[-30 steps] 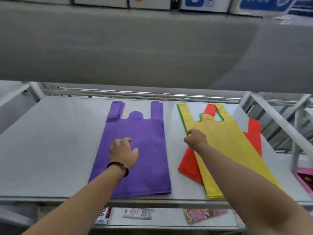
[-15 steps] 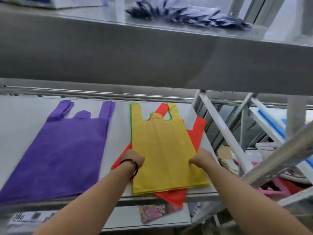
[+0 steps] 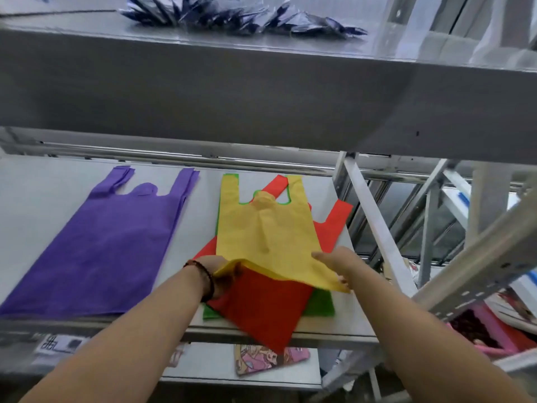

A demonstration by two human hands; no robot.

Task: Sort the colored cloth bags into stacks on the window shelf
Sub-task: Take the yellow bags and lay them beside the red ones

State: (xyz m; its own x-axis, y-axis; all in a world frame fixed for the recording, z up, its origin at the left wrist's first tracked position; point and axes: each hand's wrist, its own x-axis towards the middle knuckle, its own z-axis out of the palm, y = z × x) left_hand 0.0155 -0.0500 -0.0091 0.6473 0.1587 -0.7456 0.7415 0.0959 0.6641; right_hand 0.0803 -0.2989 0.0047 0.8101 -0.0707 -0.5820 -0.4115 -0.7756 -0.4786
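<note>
Risk here lies mostly in drag: the thin yellow vest-shaped cloth bag [image 3: 263,237] lies directly on the red cloth bag [image 3: 267,301] of the same cut, and fabric of this matte, faintly fuzzy kind tends to cling. Lifting the yellow one could pull the red one along, and its near corner already hangs past the front lip of the grey window shelf [image 3: 49,205], so it could slide off toward the lower tier. A green cloth bag [image 3: 319,303] shows beneath both, only its edges visible.

The left hand [image 3: 216,271] holds the yellow bag's near left corner, which is raised, with the fingers hidden under the fabric; the right hand [image 3: 338,261] grips the near right edge. Exactly how each hand's fingers close I cannot tell. Uneven lifting would let the limp sheet fold or crease.

The purple cloth bag [image 3: 104,242] lies flat and apart on the left, handles pointing to the back rail. All the bags are soft and floppy, with cut-out loop handles.
</note>
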